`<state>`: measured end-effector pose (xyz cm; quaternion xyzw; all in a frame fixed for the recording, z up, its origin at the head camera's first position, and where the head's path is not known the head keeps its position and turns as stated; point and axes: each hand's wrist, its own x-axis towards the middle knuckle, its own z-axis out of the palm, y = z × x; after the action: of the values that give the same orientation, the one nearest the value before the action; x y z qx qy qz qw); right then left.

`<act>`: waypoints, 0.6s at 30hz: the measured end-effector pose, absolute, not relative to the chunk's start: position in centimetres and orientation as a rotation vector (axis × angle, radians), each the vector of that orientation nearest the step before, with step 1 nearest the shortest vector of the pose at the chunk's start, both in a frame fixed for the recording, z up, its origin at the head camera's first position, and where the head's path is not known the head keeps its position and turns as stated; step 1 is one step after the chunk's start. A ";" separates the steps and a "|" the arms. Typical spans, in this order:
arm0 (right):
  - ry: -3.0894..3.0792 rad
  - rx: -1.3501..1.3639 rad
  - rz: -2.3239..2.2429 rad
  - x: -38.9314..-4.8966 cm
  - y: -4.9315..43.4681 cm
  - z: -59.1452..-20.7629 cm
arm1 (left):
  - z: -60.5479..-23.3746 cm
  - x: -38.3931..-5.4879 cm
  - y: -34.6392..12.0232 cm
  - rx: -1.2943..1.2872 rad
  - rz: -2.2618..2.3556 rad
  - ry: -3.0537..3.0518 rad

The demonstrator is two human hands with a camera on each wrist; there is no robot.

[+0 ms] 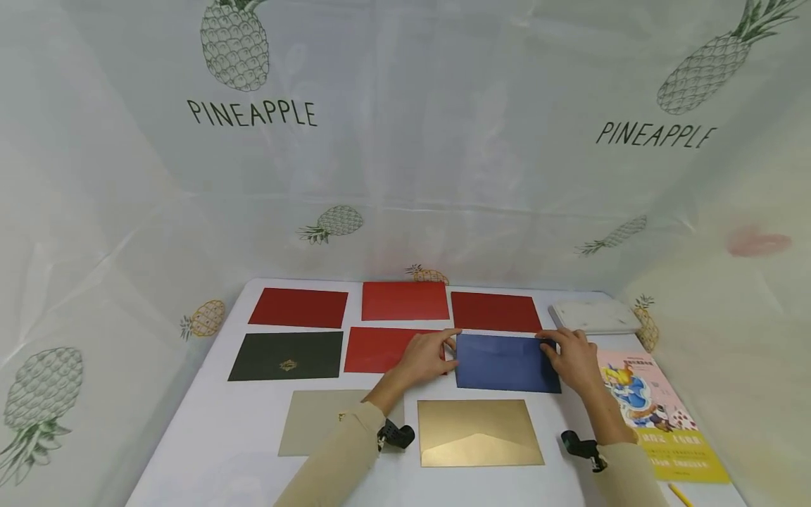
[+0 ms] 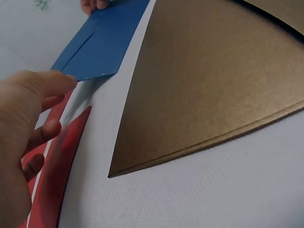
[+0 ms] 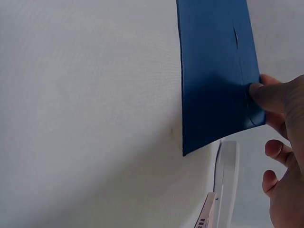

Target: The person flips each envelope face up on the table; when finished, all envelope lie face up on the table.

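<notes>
- The blue envelope (image 1: 500,362) is at the right end of the middle row, its right end apparently raised off the bench (image 1: 209,436)
- The right hand (image 1: 575,360) pinches its far right corner, thumb on top
- The left hand (image 1: 423,355) has bent fingers at its left end; I cannot tell whether they pinch or merely touch
- Seemingly done: seven others lie spread in rows, with three red envelopes (image 1: 405,301) far, a dark green envelope (image 1: 266,354) and a lone red envelope (image 1: 376,349) mid-row, a grey envelope (image 1: 313,422) and a gold envelope (image 1: 478,431) near
- Apparently left: the blue one is not yet let go, so its placing looks unfinished; the picture book (image 1: 681,429) at right seems uninvolved
</notes>
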<state>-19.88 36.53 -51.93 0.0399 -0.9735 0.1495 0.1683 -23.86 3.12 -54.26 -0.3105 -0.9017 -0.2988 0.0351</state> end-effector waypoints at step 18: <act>-2.875 0.158 0.338 -21.1 36.2 -52.5 | -54.6 -24.1 2.9 -0.958 -0.509 -2.884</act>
<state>-21.11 36.15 -52.55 0.0541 -0.9844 0.1156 0.1211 -24.14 2.92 -54.60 -0.3107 -0.9355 -0.1653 0.0304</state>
